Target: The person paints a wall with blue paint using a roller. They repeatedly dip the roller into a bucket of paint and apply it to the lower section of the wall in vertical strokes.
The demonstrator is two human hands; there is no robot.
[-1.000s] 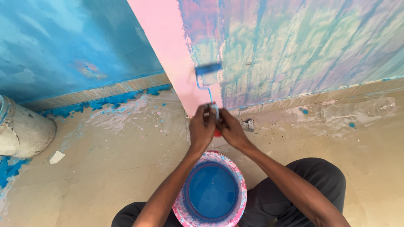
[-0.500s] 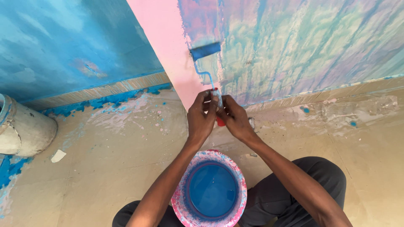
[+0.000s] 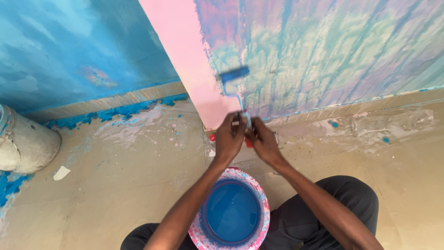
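I'm seeing left hand [image 3: 230, 137], right hand [image 3: 262, 139] both pinching roller [image 3: 234, 75] handle; shaft running up-left from grip, head flat against wall [image 3: 333, 55]

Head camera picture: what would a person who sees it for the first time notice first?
Probably the small blue paint roller, pressed against the streaked blue and pink wall just right of the plain pink corner strip. Both hands, left hand and right hand, grip its handle low near the floor. Below them, between the person's knees, stands a pink-spattered bucket of blue paint.
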